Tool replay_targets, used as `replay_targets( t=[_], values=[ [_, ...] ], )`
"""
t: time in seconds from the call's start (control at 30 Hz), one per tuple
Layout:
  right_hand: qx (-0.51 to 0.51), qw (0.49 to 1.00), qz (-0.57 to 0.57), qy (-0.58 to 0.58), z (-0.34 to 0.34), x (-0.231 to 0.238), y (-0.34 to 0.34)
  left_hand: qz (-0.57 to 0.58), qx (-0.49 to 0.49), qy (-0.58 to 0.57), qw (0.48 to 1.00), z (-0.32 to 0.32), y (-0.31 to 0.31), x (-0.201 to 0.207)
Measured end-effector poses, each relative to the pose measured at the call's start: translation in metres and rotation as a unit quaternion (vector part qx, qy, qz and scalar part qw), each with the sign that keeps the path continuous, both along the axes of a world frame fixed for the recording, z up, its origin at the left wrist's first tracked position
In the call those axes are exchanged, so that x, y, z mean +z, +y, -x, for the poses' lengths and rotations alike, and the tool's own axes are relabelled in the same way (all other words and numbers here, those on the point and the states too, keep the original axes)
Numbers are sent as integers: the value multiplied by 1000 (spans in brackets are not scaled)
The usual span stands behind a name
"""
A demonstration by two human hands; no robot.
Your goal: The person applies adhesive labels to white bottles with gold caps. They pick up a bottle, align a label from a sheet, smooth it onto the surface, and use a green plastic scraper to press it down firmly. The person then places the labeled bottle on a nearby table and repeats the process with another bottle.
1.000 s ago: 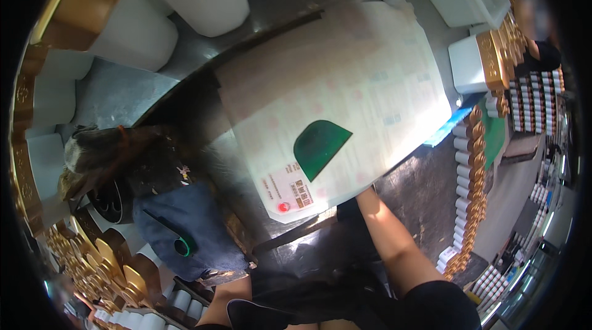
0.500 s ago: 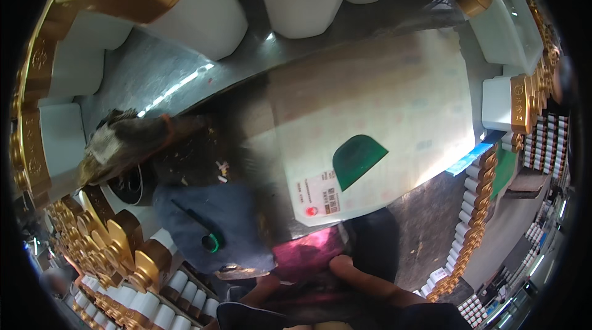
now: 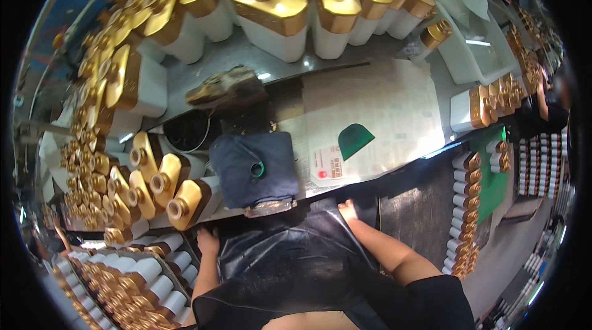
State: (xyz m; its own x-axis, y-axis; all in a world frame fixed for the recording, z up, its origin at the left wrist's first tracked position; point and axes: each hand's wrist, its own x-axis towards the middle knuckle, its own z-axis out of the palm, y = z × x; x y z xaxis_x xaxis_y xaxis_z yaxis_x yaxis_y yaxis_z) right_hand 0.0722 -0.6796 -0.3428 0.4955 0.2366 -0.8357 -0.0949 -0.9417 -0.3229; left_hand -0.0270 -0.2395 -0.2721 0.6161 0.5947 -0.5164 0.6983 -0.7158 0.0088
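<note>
My left hand (image 3: 208, 242) hangs low at the table's front edge, beside a black shiny apron (image 3: 277, 262) over my lap; its fingertips are slightly apart, nothing seen in them. At the apron's far right edge is my right hand (image 3: 348, 210), fingers curled; what they hold, if anything, is hidden. Ahead of my hands lies a folded dark blue cloth (image 3: 271, 185), with a thin dark tool ending in a green ring (image 3: 257, 170) on top. Right of it, a flat green half-round piece (image 3: 356, 142) rests on a large pale paper sheet (image 3: 388, 99).
Gold-shouldered white bottles (image 3: 269, 12) crowd the back and left of the table. A round dark container (image 3: 185, 136) and a crumpled rag (image 3: 225, 86) sit behind the cloth. A translucent bin (image 3: 465, 58) stands back right. Bottle rows (image 3: 459, 213) line the right; other people work nearby.
The view has tilted and drawn back, showing more bottles and my forearms. My hands have moved apart; the pink-red cloth between them is out of sight, and the apron shows there.
</note>
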Motion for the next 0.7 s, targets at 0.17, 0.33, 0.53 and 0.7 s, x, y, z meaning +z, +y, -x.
replay_targets(
  t=[0.17, 0.33, 0.53, 0.7],
  values=[
    [-288, 894, -307, 156, -29, -14, 18, 197, 141, -116, 963, 22, 39, -68],
    [-679, 507, -505, 160, -63, 18, -24, 201, 99, -329, 917, 11, 64, -188],
    [-558, 668, -490, 51, -74, 33, -73, 284, 130, -381, 870, -22, 50, -186],
    [-283, 903, -267, -181, -65, 70, -33, 382, 258, -302, 834, -21, 19, -127]
  ],
)
